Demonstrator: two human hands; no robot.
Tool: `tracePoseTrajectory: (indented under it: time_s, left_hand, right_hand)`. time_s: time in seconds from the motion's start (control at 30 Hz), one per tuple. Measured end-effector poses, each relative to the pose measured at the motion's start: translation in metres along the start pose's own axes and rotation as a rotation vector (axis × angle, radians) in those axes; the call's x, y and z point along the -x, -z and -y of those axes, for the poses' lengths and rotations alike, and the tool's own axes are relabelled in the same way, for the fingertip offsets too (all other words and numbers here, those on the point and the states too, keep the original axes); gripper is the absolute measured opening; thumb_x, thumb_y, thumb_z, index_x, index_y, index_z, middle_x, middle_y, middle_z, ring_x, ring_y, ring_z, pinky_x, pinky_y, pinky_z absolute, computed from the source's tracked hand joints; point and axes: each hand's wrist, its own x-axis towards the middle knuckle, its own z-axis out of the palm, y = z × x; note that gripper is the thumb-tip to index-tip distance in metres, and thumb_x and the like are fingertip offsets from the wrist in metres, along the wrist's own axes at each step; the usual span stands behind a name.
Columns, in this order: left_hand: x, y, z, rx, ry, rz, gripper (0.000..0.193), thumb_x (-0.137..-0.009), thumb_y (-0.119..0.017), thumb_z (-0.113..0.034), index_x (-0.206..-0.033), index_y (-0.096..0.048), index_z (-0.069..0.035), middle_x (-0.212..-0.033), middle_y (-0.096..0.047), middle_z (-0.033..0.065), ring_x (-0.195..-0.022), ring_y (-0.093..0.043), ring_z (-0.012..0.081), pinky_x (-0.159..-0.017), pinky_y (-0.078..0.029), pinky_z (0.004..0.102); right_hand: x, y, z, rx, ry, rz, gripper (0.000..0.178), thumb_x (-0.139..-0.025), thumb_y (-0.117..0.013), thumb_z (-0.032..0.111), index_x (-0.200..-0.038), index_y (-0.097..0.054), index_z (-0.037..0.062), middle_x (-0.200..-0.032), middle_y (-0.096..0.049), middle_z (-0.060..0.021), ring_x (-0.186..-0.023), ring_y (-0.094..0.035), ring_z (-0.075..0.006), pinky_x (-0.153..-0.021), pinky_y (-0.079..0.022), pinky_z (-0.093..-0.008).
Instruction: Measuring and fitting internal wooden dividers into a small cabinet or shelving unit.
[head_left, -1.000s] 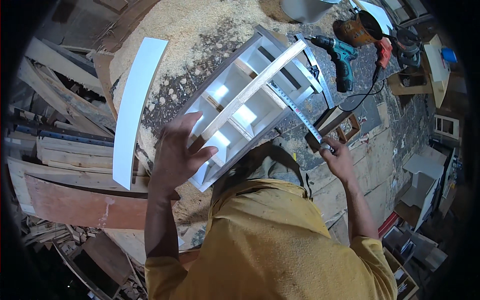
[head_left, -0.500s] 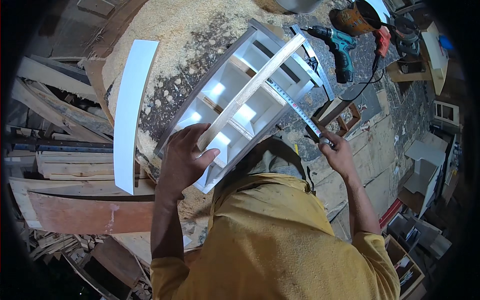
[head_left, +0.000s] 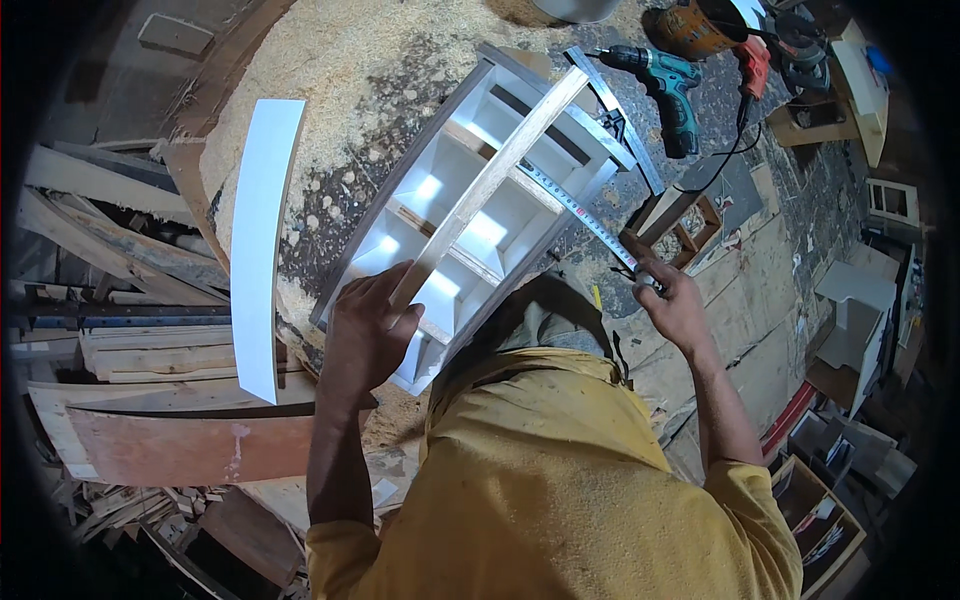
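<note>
A white wooden frame with several compartments [head_left: 455, 250] and grey outer sides lies tilted in front of me. Lengthwise over it runs a long, narrow wooden strip [head_left: 500, 165]. My left hand [head_left: 365, 335] grips the strip's near end, thumb on one side and fingers on the other. Out to the right, my right hand [head_left: 672, 303] is closed around a tape measure [head_left: 585, 217], whose case is mostly hidden by the fingers. The pulled-out blade crosses the frame's right side and reaches the strip near a divider.
A white curved panel [head_left: 265, 250] lies at left on sawdust. Beyond the frame are a metal square [head_left: 615, 120], a teal drill [head_left: 670, 95], a red corded tool [head_left: 752, 68] and a rusty bucket [head_left: 695, 30]. Scrap boards [head_left: 120, 240] pile up at far left.
My left thumb has drawn in against the wooden strip. The whole view has shifted slightly; the tape measure stays stretched from the strip to my right hand.
</note>
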Motion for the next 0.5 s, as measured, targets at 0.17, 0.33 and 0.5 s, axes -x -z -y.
tracePoseTrajectory:
  time_s: [0.17, 0.33, 0.5]
  left_hand:
    - [0.000, 0.000, 0.002, -0.022, 0.011, 0.008, 0.047, -0.076, -0.071, -0.008, -0.122, -0.061, -0.003, -0.093, -0.068, 0.0186, -0.088, -0.064, 0.0370, -0.084, -0.050, 0.0454]
    - [0.002, 0.001, 0.001, -0.076, 0.023, 0.015, 0.045, -0.077, -0.071, -0.009, -0.121, -0.062, -0.002, -0.089, -0.067, 0.0174, -0.086, -0.064, 0.0357, -0.086, -0.049, 0.0449]
    - [0.003, 0.001, 0.001, -0.050, 0.039, 0.011, 0.045, -0.078, -0.071, -0.011, -0.121, -0.063, -0.004, -0.093, -0.069, 0.0164, -0.093, -0.066, 0.0331, -0.099, -0.044, 0.0461]
  right_hand:
    - [0.001, 0.004, 0.012, -0.023, -0.052, 0.017, 0.045, -0.077, -0.060, 0.027, -0.116, -0.067, 0.0069, -0.103, -0.068, -0.0213, -0.093, -0.066, -0.0377, -0.082, -0.052, -0.0435]
    - [0.002, 0.003, 0.012, -0.023, -0.070, 0.008, 0.043, -0.077, -0.061, 0.028, -0.116, -0.067, 0.0091, -0.105, -0.068, -0.0195, -0.095, -0.066, -0.0369, -0.083, -0.052, -0.0432]
    - [0.003, 0.003, 0.013, -0.032, -0.058, -0.001, 0.042, -0.078, -0.061, 0.027, -0.115, -0.067, 0.0088, -0.104, -0.069, -0.0190, -0.093, -0.067, -0.0364, -0.082, -0.052, -0.0423]
